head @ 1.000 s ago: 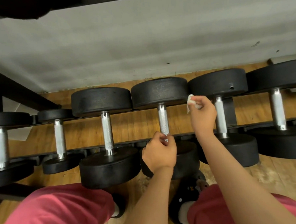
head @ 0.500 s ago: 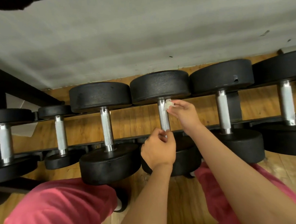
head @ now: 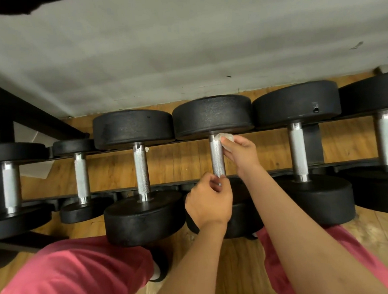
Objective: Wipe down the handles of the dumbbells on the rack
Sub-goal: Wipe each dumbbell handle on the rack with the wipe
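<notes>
Dumbbell handle (head: 217, 155) — left hand (head: 210, 204) grips its near end, right hand (head: 241, 153) pinches a white wipe (head: 225, 137) against its far end.

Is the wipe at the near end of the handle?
No, the right hand holds the wipe at the far end of the handle.

Scuffed, grey-white painted wall (head: 183, 46) above a warm brown wooden plank floor (head: 178, 161), evenly lit.
</notes>
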`<state>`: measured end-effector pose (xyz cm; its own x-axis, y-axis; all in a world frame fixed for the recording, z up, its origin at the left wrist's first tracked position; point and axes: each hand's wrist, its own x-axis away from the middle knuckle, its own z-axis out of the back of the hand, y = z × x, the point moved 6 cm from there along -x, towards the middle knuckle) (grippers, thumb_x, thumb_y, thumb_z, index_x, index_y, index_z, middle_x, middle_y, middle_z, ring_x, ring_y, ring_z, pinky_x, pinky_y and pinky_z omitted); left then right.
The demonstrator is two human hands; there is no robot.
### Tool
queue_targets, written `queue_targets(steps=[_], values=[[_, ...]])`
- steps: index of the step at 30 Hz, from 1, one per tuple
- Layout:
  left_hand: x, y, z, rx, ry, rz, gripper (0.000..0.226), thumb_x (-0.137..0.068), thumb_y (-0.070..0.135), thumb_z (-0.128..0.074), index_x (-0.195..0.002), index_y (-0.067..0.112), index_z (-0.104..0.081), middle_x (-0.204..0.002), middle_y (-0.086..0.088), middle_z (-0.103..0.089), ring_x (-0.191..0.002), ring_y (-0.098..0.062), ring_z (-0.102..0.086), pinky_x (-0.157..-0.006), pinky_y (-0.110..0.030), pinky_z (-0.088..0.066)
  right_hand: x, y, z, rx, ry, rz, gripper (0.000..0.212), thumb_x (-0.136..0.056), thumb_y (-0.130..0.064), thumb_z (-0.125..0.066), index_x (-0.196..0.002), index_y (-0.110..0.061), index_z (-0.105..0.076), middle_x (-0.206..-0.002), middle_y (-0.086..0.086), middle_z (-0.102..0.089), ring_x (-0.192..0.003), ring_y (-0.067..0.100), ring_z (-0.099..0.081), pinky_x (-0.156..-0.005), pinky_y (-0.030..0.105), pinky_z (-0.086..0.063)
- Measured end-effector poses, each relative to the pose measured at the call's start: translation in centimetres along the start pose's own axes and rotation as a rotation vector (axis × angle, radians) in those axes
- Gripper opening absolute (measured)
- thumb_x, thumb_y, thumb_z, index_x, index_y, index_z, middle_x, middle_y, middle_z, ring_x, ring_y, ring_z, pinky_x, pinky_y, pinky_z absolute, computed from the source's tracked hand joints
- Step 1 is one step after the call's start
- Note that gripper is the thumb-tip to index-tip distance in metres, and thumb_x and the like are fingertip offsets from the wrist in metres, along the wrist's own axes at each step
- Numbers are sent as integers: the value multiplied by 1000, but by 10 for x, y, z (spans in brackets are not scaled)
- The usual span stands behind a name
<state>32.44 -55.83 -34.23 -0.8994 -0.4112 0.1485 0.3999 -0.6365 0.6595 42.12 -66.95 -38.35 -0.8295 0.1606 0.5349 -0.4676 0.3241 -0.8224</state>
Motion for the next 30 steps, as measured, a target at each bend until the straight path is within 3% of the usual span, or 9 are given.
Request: queue_targets(steps=[7, 11, 13, 16, 20, 25, 30], values=[[0, 1, 0, -9, -12, 3, 25, -89, 45, -57, -70, 29, -56, -60, 12, -57, -57, -4, -55, -69, -35, -54, -1, -1, -4, 72, -85, 5, 6, -87, -15, -70, -90, -17, -65, -96, 3, -69, -93, 16, -66, -76, 20, -54], [0, 1, 0, -21, -13, 10, 26, -90, 45, -56, -69, 29, -55, -59, 12, -57, -56, -4, -54, -66, -31, -52, -1, -1, 0, 78, 55, 36, 7, -87, -15, -71, -84, -12, -65, -90, 5, -67, -91, 18, -63, -85, 33, -53], [0, 2, 0, -23, -16, 8, 26, -90, 44, -57, -69, 29, -54, -59, 12, -56, -56, -3, -54, -63, -28, -49, 1, 0, -1, 95, 46, 52, 7, -87, -16, -70, -83, -13, -66, -92, 7, -69, -94, 22, -65, -87, 36, -53], [0, 2, 0, -28, -19, -1, 25, -90, 44, -57, -70, 30, -55, -59, 13, -56, -56, -2, -54, -61, -26, -47, 5, -1, -2, 21, -49, 34, 6, -91, -17, -65, -86, -19, -66, -98, 7, -70, -99, 21, -67, -85, 28, -54], [0, 2, 0, -19, -25, 4, 26, -90, 45, -57, -68, 30, -54, -59, 12, -57, -57, -3, -54, -64, -30, -49, 5, 3, 4, -160, -50, -26, 11, -98, -17, -56, -90, -19, -63, -98, 4, -69, -98, 16, -66, -86, 24, -53], [0, 3, 0, -33, -20, -5, 26, -90, 45, -56, -68, 30, -55, -58, 12, -56, -55, -4, -54, -63, -31, -51, 1, 6, -3, -38, -2, 65, 3, -89, -11, -67, -88, -13, -67, -88, -2, -70, -92, 16, -66, -82, 27, -54], [0, 3, 0, -47, -31, -4, 26, -90, 44, -56, -69, 29, -54, -58, 12, -57, -56, -3, -54, -61, -28, -47, -5, 8, -7, -33, 32, 29, 10, -87, -13, -70, -95, -13, -65, -87, -1, -71, -85, 12, -67, -79, 24, -53]])
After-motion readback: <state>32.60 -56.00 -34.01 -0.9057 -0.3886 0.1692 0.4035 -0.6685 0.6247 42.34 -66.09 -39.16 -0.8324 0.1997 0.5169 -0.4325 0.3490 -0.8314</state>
